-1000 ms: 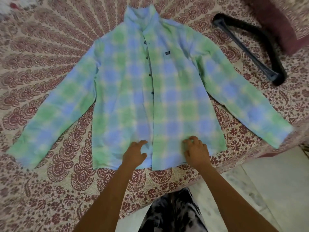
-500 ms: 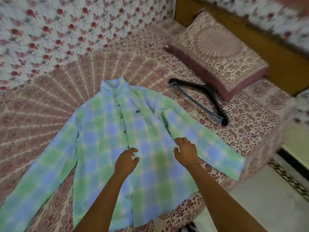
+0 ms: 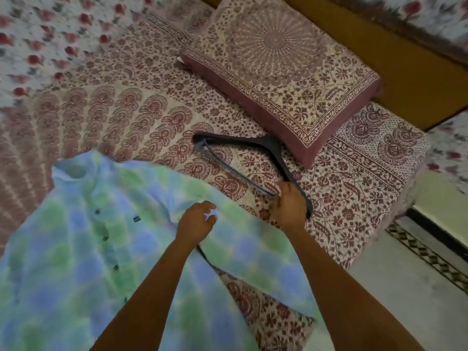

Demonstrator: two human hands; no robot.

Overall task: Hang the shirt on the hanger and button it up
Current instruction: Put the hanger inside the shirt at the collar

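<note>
- The right hand point(image 3: 288, 207) reaches out over the bed to the near end of the black hanger point(image 3: 266, 145). Its fingers curl down over the hanger's lower arm and the thin crossbar where they meet, and they appear closed around that end; the view from behind the knuckles hides the fingertips, so how firmly they grip cannot be told.
- The hanger lies flat on the patterned bedspread point(image 3: 131, 117), its far end pointing toward the left and its shoulder bend just beside the front corner of the pillow point(image 3: 278, 67). Its hook is not visible.
- The left hand point(image 3: 196, 220) hovers over the shirt point(image 3: 83, 249) near the shoulder seam of the sleeve that runs toward the bed's edge. Its fingers are loosely bent with thumb and forefinger a little apart, holding nothing; whether the fingertips brush the cloth cannot be told.
- The shirt, checked in pale green and blue, lies spread face up on the bedspread, collar toward the far side, with dark buttons in a line down the front placket and a small dark label on the chest. It looks buttoned, though blur makes this uncertain.
- One sleeve stretches under both forearms toward the bed's near edge. The shirt and hanger lie apart, with bare bedspread between them.
- The tiled floor point(image 3: 405, 287) shows at lower right.
</note>
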